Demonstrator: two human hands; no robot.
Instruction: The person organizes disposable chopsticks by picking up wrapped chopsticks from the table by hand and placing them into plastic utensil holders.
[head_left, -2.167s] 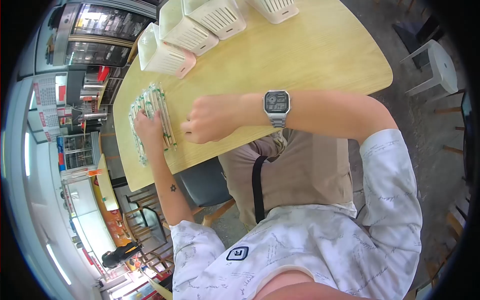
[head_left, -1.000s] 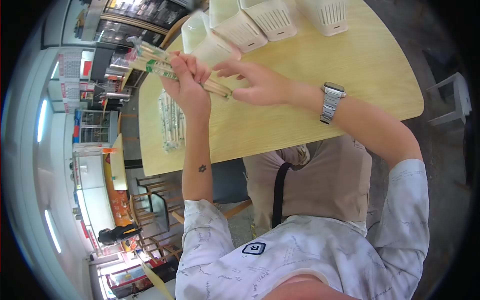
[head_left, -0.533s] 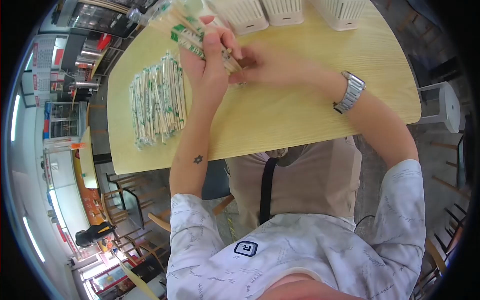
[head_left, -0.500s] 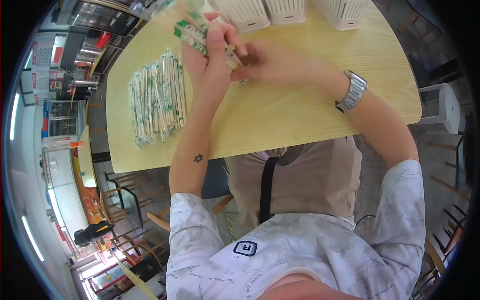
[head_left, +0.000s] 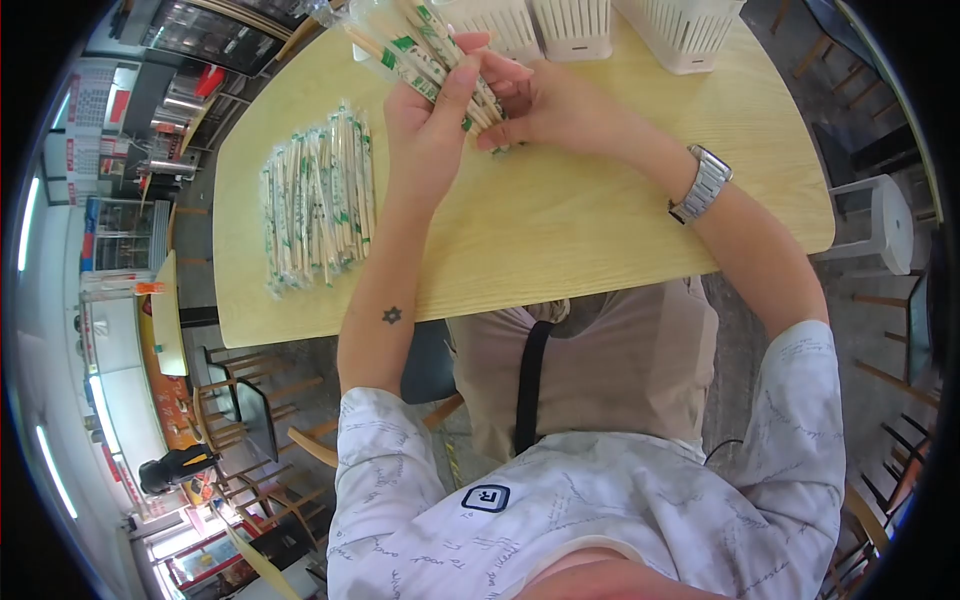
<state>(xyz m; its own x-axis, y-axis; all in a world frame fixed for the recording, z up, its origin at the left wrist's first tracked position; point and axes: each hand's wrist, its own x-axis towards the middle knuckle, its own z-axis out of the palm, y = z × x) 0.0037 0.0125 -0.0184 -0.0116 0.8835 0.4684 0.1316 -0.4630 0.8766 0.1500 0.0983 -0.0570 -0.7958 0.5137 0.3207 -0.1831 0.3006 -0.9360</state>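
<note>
My left hand (head_left: 432, 118) is wrapped round a bundle of paper-and-plastic-wrapped disposable chopsticks (head_left: 412, 62) with green print, held tilted above the far part of the table. At the bundle's lower end, the fingers of my right hand (head_left: 560, 108) close on the chopstick ends, thumb in front. Some of the right fingers are hidden behind the bundle. To the left of my left forearm, a pile of the same wrapped chopsticks (head_left: 318, 200) lies side by side on the pale wooden table (head_left: 590, 225).
White slotted plastic baskets stand along the far side, including a middle basket (head_left: 572, 28) and a right basket (head_left: 688, 38). A white stool (head_left: 880, 225) is beyond the table's right edge. Chairs (head_left: 255, 405) and a narrow table (head_left: 170, 315) are off to the left.
Both hands and the held bundle have shifted a little to the right, and the bundle's lower end shows more sharply. The pile on the table looks the same.
</note>
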